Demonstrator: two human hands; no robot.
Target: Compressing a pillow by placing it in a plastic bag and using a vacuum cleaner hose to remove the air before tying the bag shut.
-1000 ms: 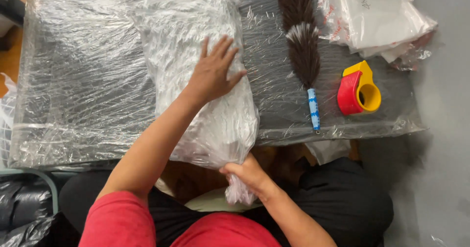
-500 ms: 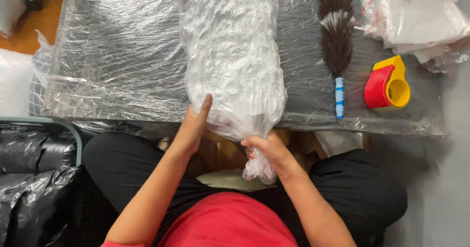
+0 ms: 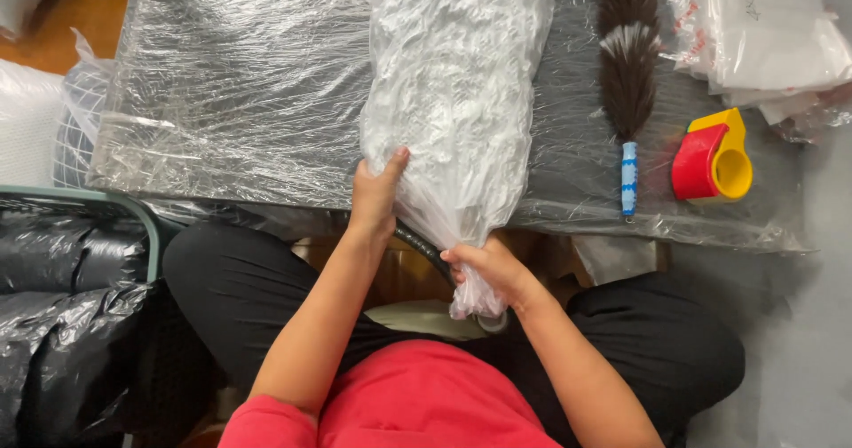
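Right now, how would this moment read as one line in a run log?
left hand: grips side of plastic-wrapped white bundle | right hand: pinches bundle's gathered end | bundle: on wrapped table | nearby: feather duster, tape dispenser

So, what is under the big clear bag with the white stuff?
Under the clear bag lies the plastic-wrapped grey table. A black hose shows below its gathered neck; where the hose ends is hidden.
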